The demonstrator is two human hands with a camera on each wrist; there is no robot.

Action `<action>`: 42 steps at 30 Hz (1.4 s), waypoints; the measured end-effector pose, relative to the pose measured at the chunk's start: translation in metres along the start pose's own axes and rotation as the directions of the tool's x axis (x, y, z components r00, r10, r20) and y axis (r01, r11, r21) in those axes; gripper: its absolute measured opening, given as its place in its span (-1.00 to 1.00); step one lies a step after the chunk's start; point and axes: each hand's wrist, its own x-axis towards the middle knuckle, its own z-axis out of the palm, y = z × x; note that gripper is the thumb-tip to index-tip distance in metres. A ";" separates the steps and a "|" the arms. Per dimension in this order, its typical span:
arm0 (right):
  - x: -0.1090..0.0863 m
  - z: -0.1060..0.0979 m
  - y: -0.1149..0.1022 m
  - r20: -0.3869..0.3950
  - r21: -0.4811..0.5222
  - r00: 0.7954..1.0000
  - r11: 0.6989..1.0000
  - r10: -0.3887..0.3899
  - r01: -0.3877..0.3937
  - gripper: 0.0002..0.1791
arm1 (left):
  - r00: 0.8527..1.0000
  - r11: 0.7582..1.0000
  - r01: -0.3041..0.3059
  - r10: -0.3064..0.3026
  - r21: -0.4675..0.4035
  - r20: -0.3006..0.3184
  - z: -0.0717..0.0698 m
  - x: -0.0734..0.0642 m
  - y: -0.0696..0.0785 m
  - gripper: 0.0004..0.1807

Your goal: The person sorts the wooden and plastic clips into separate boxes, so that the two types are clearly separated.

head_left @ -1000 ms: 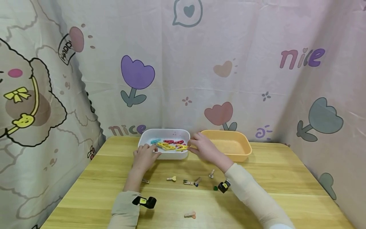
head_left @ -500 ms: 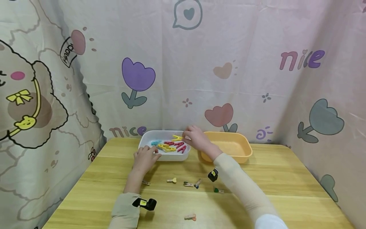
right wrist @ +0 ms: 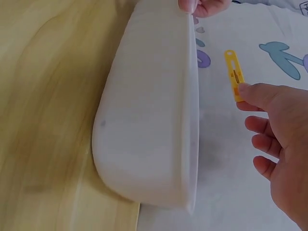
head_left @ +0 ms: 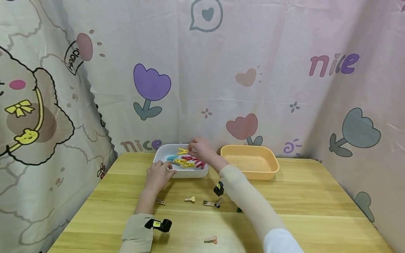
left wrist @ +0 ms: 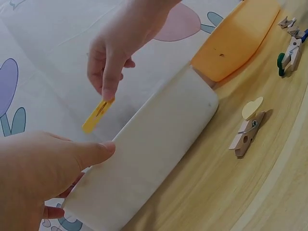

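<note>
My right hand (head_left: pixel 204 151) pinches a yellow plastic clothespin (right wrist: pixel 234 72) between thumb and forefinger, the other fingers loosely bent. It hangs over the back of a white plastic tub (head_left: pixel 191 173). My left hand (head_left: pixel 158 176) grips that tub's rim at the near left, its thumb lying along the edge in the left wrist view. Inside the tub are more plastic clothespins: yellow ones (head_left: pixel 184 163), red ones (head_left: pixel 200 164) and blue ones (head_left: pixel 172 157). Part of the tub's right end is hidden behind my right hand.
A yellow-orange tub (head_left: pixel 259 174) stands to the right of the white one. Small wooden clothespins lie about the wooden table (head_left: pixel 300 196), among them one with a yellow heart (left wrist: pixel 252 109) and one with an orange heart (head_left: pixel 211 240). A patterned curtain (head_left: pixel 202 88) hangs behind.
My right hand has carried the yellow clothespin leftward and toward the back, from the white tub's right end to over its back part. The left hand has stayed at the rim.
</note>
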 end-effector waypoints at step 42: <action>0.031 0.043 -0.039 0.083 -0.185 0.993 0.981 0.079 -0.063 -0.62 | 0.997 0.998 -0.057 0.056 -0.002 -0.047 0.000 -0.002 -0.005 -0.76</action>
